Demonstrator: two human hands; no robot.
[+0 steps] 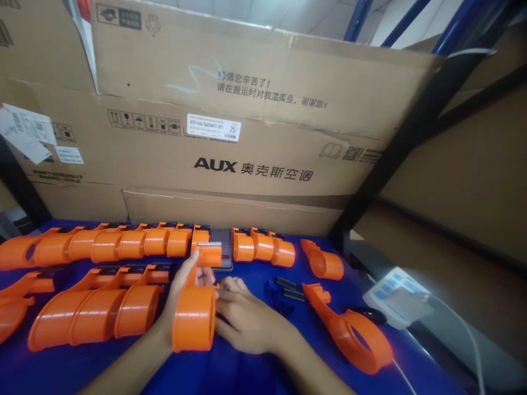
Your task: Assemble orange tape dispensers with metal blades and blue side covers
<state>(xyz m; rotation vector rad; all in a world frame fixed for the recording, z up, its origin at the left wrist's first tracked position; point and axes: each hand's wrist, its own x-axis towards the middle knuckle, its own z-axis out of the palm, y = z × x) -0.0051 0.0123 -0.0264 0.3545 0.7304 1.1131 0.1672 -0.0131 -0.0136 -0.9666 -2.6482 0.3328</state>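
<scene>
My left hand is closed around an orange tape dispenser, held upright above the blue tabletop. A toothed metal blade runs along the top of its head, and its round hub faces down. Just right of the hub is my right hand, fingers curled in against the dispenser's side. The dispenser partly covers those fingertips, so what they pinch cannot be made out. To the right of that hand lie small black strips and dark blue pieces.
Several orange dispensers with dark parts on their heads line the back and left front. Two others without dark parts lie right. A phone rests behind my hands. A white power strip with cable sits right; a cardboard box stands behind.
</scene>
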